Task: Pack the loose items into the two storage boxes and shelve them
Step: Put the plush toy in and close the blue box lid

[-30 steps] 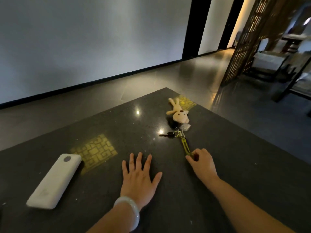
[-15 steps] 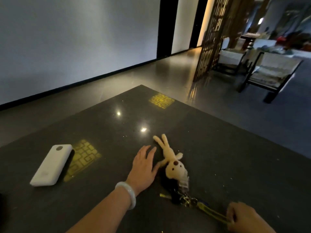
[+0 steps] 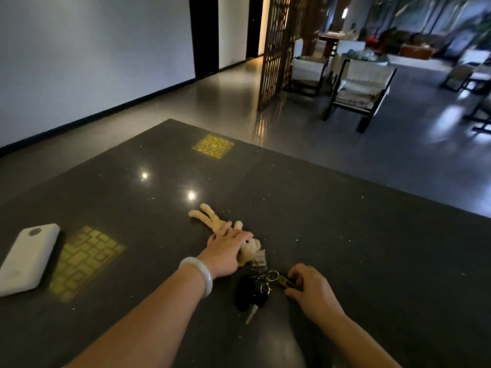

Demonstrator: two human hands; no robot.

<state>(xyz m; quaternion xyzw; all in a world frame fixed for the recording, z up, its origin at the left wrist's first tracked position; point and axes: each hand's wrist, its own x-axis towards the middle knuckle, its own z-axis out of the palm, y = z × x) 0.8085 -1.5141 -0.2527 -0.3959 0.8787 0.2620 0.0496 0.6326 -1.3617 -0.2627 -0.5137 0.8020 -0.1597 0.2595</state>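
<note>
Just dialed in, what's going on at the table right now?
A person is gathering a key bunch on the dark table. The left hand lies over the plush rabbit, while the right hand pinches the yellow strap by the key rings. The black key fob lies flat between the hands. A white power bank sits untouched at the left. No storage boxes are in view.
</note>
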